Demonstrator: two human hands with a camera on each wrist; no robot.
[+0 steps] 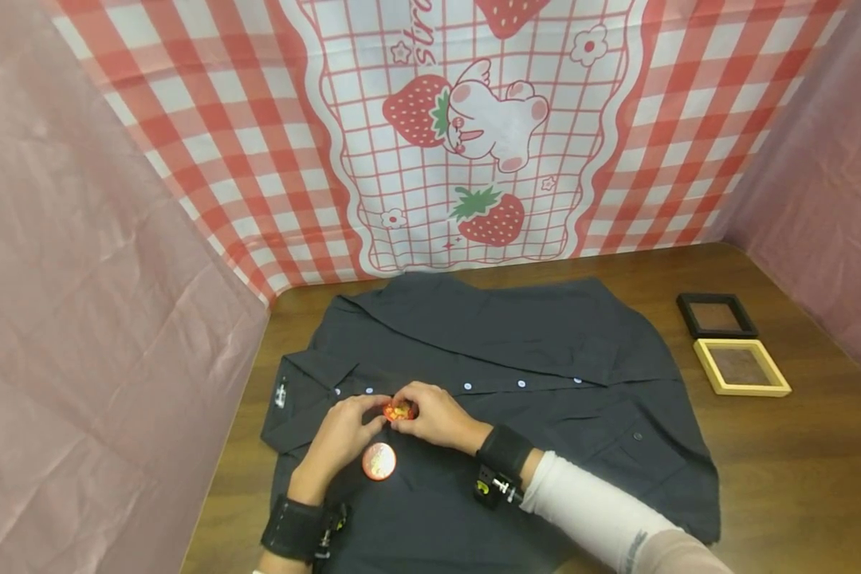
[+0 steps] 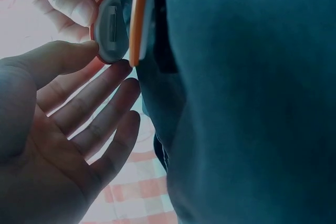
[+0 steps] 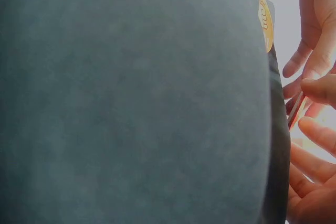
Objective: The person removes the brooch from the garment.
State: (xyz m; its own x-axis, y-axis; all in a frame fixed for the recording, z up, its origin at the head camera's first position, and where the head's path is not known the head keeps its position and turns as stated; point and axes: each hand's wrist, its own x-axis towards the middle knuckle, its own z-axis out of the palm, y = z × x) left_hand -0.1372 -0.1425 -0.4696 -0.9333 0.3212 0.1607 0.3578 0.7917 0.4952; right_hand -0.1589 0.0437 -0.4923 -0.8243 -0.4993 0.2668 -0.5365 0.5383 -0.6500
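Note:
Both hands meet over a dark button-up shirt (image 1: 502, 343) spread on the table. Between their fingertips is a round red-and-yellow button badge (image 1: 399, 410). My left hand (image 1: 340, 430) pinches its rim by thumb and index finger, the other fingers extended. My right hand (image 1: 438, 414) grips the opposite side. In the left wrist view the badge's grey back (image 2: 107, 30) shows a bar-like fastening; whether the pin is undone I cannot tell. A second round badge (image 1: 379, 461), pale with a red rim, lies on the shirt just below the hands.
Several light buttons run along the shirt's placket (image 1: 491, 384), and its collar (image 1: 308, 383) points left. At the table's right stand a black frame (image 1: 717, 315) and a yellow frame (image 1: 742, 367). A checked strawberry cloth (image 1: 244, 119) hangs behind; pink cloth (image 1: 115, 319) hangs at the sides.

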